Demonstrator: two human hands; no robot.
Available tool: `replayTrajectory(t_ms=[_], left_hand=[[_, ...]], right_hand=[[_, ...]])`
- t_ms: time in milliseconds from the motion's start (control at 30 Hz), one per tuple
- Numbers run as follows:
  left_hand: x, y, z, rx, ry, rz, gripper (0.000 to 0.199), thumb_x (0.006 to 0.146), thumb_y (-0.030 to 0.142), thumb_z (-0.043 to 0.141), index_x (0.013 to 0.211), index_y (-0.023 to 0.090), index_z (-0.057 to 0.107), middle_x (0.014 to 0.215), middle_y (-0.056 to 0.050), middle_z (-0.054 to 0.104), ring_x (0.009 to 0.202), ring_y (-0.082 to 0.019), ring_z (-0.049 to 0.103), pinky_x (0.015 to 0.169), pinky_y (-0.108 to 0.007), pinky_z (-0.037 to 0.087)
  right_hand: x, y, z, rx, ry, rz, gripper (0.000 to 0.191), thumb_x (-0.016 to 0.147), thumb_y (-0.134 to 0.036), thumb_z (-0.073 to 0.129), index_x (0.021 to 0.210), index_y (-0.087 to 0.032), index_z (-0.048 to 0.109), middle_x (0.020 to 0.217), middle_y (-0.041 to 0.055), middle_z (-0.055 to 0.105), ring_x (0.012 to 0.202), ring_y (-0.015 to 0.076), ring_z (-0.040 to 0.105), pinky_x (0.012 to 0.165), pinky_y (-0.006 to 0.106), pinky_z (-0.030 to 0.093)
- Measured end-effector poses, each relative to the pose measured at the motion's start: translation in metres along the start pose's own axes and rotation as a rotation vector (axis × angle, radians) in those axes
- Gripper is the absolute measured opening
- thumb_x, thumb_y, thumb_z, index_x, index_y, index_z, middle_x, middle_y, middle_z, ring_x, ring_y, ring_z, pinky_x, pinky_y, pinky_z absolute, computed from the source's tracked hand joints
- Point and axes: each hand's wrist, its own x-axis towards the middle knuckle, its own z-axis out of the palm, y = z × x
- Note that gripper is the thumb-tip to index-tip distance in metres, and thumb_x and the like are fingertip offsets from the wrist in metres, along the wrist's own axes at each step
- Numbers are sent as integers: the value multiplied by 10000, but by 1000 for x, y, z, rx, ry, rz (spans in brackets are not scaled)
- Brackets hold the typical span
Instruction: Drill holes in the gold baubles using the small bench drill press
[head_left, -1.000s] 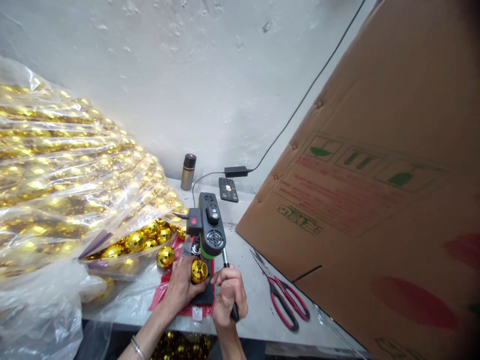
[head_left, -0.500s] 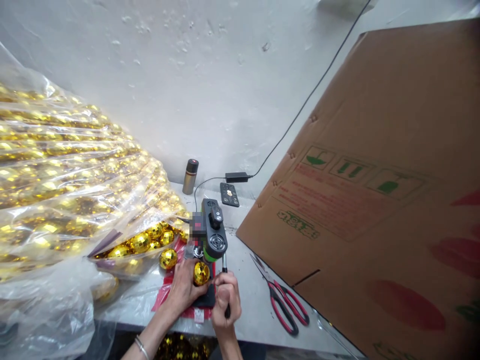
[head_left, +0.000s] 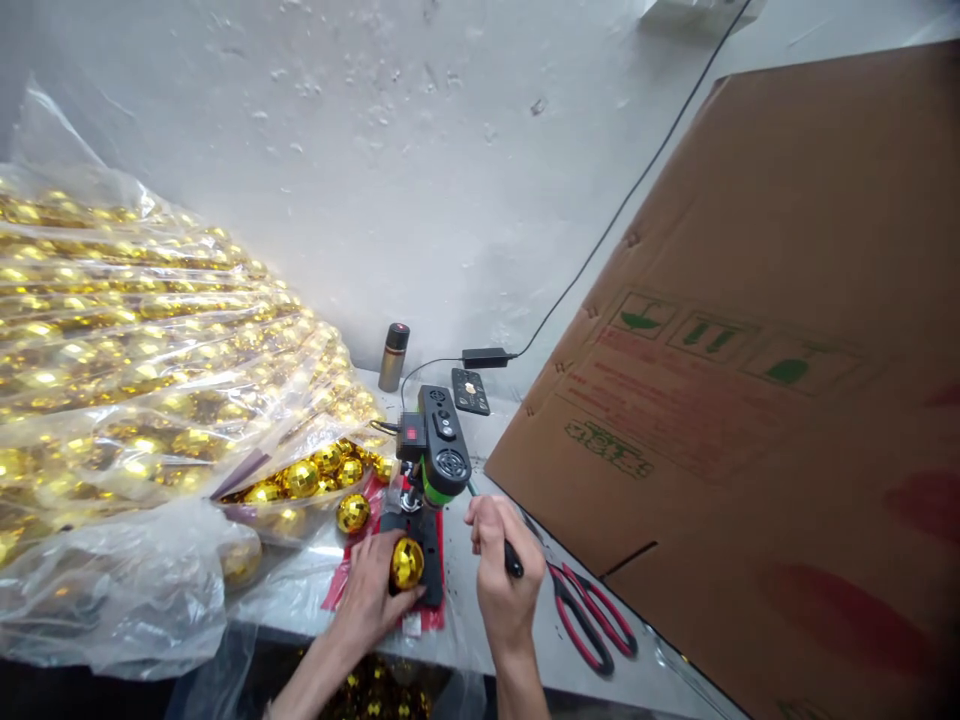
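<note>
My left hand is wrapped round a gold mirrored ball at the front of a small black machine with a green band. The ball is over the machine's dark base, which rests on red plastic. To the right of the base, my right hand is closed round a black-handled tool; its thin shaft points towards the machine's head. Another gold ball lies on the table just beyond my left hand.
A clear bag full of gold balls fills the left. Red-and-black scissors lie beside a large cardboard box at right. Behind the machine are a bottle, a phone and a power adapter. More gold balls show below the table edge.
My right hand has moved right, away from the machine and my left hand, with the tool still in it. My left hand keeps hold of the ball, now slightly farther from the machine's head.
</note>
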Motion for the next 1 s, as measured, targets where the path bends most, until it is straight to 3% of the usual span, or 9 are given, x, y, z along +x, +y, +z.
replayTrajectory(t_ms=[100,167,233,400,533,633,733,867,1000], left_hand=[[-25,-16,-19,93,25,151,756,767,513,881,1410,214,620,1318,-178,742,1170,-388,711,983,-526,592],[-21,-24,-35,176,59,197,615,915,471,743,1455,218,591,1359,-179,724,1211,-362,695,1008,-507,586],[0,-27,-49,281,98,160,417,1005,288,572,1414,217,622,1370,-173,716,1268,-338,664,1059,-510,555],[67,-28,-65,351,-116,32,529,803,68,590,1317,171,666,1315,-195,715,1230,-340,671,1087,-528,525],[76,-27,-58,144,-80,-30,444,851,254,664,1291,190,645,1243,-157,742,1130,-322,717,999,-481,580],[63,-22,-43,-309,41,-266,505,895,577,634,1221,192,651,1129,-111,792,1019,-295,763,918,-446,614],[49,-15,-28,-666,90,-474,692,788,764,672,1164,183,672,1087,-113,814,1034,-313,776,921,-450,621],[37,-10,-14,-791,75,-516,798,700,768,769,1233,188,643,1180,-132,800,1131,-330,759,974,-461,617],[31,-9,-8,-643,56,-395,654,817,654,726,1285,211,610,1242,-114,781,1179,-300,745,1033,-451,595]], right_hand=[[-5,2,4,26,10,-4,341,1091,-198,465,757,-218,531,676,-40,521,569,103,496,538,238,380],[-13,6,8,53,20,-4,339,1089,-175,458,760,-219,525,702,-34,531,608,107,524,577,242,402],[-20,8,10,68,29,-5,335,1086,-162,457,762,-220,522,721,-28,538,642,114,543,605,248,418],[-22,9,7,54,7,-12,306,1079,-158,462,790,-220,543,725,-28,544,617,114,521,572,253,407],[-13,3,4,45,-5,-8,335,1093,-188,445,770,-219,529,709,-26,539,597,110,507,556,247,399],[-3,-6,4,34,12,41,375,1104,-225,440,734,-221,499,661,-39,500,563,103,472,533,245,370],[7,-14,5,30,30,81,422,1108,-265,444,688,-225,458,625,-46,477,550,102,458,528,247,354],[11,-16,5,40,38,102,437,1107,-273,448,672,-228,433,621,-43,468,561,105,472,547,245,371],[6,-13,5,44,33,90,408,1105,-230,440,697,-225,451,640,-42,465,567,101,465,541,244,362]])
